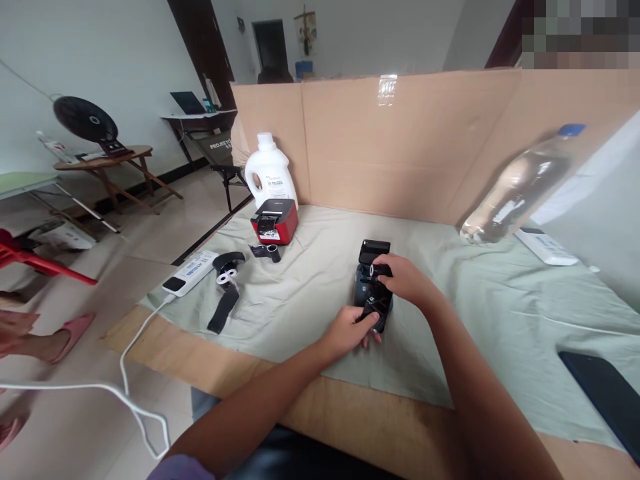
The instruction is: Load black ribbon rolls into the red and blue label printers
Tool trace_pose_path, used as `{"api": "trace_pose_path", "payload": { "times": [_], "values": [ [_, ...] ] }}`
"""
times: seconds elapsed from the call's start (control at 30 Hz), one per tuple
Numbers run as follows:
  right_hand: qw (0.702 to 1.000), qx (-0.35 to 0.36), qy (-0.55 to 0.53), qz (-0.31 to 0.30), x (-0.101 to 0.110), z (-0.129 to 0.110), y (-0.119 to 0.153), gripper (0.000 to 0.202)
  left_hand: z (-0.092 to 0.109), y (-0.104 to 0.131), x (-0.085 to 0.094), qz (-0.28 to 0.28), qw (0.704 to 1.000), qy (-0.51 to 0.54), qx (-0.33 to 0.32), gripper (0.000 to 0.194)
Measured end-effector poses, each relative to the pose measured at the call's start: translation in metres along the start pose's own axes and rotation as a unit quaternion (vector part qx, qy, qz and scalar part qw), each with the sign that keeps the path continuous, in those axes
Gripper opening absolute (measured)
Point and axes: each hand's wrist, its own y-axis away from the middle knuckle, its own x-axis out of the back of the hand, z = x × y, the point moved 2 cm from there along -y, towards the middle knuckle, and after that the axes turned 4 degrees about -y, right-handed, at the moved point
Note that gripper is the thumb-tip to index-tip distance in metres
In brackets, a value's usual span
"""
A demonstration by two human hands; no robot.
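Observation:
A black device (375, 251) with its lid raised lies on the pale green cloth, in front of me. My left hand (350, 330) is closed round its near end, thumb on top of a strip of shiny black film (376, 298) and fingers at the lower edge. At the device's upper part, my right hand (403, 277) pinches a small roll of black film (375, 270) with a white core. Another black roll (273, 252) lies by a red and black printer (275, 221). Two white-cored rolls (226, 276) with black strips rest farther left.
A white jug (270, 170) stands behind the printer, against a cardboard panel (380, 147). Left is a white power strip (193, 272) with a cable. A large clear bottle (517, 190), a white box (546, 247) and a dark phone (603, 393) are right. Another person's foot (50, 343) shows left.

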Motion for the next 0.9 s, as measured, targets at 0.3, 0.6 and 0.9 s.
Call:
{"api": "trace_pose_path", "payload": {
  "times": [0.3,0.6,0.9],
  "values": [
    [0.997,-0.004,0.026,0.068,-0.027,-0.002,-0.013,0.034,-0.005,-0.008,0.003,0.011,0.999,0.027,-0.017,0.047],
    [0.996,-0.014,0.087,0.015,-0.026,0.003,-0.012,0.037,-0.003,-0.008,0.002,0.0,1.0,-0.007,-0.016,0.047],
    [0.997,0.036,0.062,0.015,-0.026,0.009,-0.011,0.044,-0.006,-0.009,0.003,0.004,1.0,-0.011,-0.012,0.047]
  ]
}}
